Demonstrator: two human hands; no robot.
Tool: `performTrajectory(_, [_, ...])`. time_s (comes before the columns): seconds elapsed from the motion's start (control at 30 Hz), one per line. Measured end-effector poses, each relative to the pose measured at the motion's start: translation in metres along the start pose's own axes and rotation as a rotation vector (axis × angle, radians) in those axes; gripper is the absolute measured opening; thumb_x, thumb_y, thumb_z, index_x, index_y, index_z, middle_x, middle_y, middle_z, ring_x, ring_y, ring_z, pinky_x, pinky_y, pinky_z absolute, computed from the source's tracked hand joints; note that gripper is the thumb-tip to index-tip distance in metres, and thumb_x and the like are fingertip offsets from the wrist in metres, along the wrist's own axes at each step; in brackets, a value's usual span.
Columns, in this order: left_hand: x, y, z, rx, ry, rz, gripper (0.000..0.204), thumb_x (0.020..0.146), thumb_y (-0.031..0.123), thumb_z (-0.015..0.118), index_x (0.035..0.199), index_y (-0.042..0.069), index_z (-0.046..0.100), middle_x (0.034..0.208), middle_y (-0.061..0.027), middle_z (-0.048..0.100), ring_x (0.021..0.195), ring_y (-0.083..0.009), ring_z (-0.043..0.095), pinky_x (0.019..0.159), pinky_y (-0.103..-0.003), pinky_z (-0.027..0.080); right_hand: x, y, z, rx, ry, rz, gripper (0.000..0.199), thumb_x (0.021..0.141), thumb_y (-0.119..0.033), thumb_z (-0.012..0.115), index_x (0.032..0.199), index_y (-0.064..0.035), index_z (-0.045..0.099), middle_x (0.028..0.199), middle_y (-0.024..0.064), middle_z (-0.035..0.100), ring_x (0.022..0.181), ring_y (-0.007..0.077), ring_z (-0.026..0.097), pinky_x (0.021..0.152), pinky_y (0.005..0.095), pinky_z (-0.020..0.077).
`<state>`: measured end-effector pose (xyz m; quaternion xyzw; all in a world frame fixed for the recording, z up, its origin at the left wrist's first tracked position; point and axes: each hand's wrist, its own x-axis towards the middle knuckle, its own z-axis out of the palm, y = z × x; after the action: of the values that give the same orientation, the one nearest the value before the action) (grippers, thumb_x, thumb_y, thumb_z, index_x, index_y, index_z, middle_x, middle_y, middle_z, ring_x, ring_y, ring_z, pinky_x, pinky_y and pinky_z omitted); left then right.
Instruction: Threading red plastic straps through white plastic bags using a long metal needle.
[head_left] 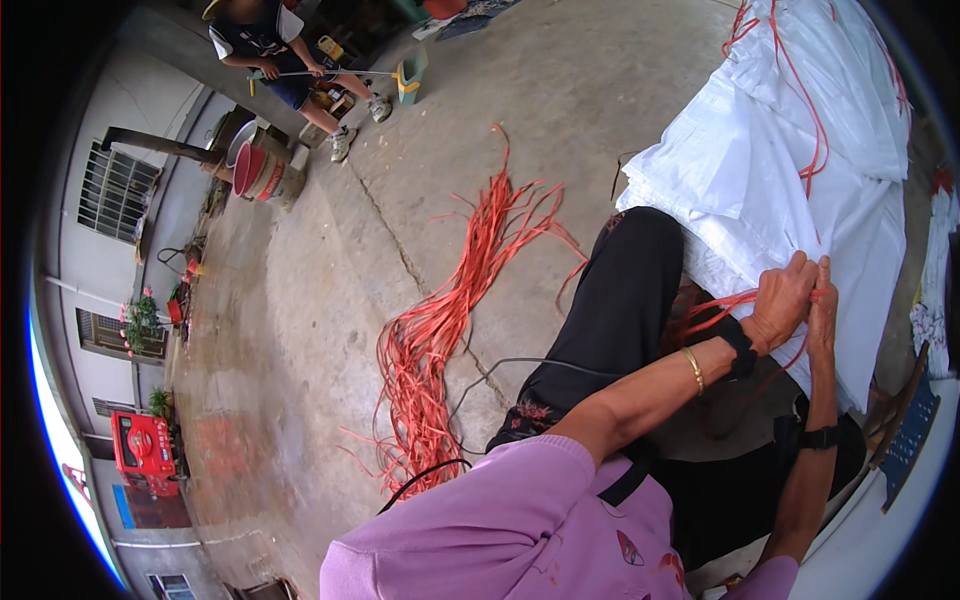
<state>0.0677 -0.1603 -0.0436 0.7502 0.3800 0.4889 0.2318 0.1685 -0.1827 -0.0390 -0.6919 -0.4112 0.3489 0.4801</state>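
My left hand, at the right of the view, is closed with strands of red plastic cord running out from it. Right beside it, nearly touching, my right hand is closed too, with a bit of red cord showing at its fingers. Both hands are against the edge of a white woven sack, part of a large heap beyond my knees. What lies between the fingertips is largely hidden. More red cords lie loosely over the sacks.
A long bundle of red plastic strips lies on the concrete floor left of my leg. A person stands at the far left with a long-handled dustpan. Buckets and a red machine stand along the wall.
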Motion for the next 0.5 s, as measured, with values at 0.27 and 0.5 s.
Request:
performTrajectory(0.27, [0.010, 0.003, 0.013, -0.009, -0.030, 0.067, 0.009, 0.071, 0.007, 0.056, 0.077, 0.004, 0.050, 0.077, -0.0150, 0.051, 0.059, -0.0347, 0.053, 0.049, -0.043, 0.042, 0.028, 0.060, -0.044, 0.046, -0.179, -0.220, 0.083, 0.087, -0.065, 0.030, 0.142, -0.0033, 0.018, 0.122, 0.0137, 0.047, 0.113, 0.0201, 0.046, 0.093, 0.0306, 0.0390])
performTrajectory(0.5, [0.000, 0.000, -0.038, -0.028, -0.102, 0.071, 0.039, 0.069, -0.006, 0.058, 0.104, 0.010, 0.054, 0.102, -0.0130, 0.058, 0.083, -0.0321, 0.061, 0.061, -0.039, 0.051, 0.015, 0.000, 0.006, -0.083, 0.116, -0.202, 0.046, 0.088, -0.036, 0.051, 0.074, 0.0077, 0.055, 0.056, 0.0154, 0.052, 0.057, 0.0184, 0.047, 0.057, 0.0372, 0.0405])
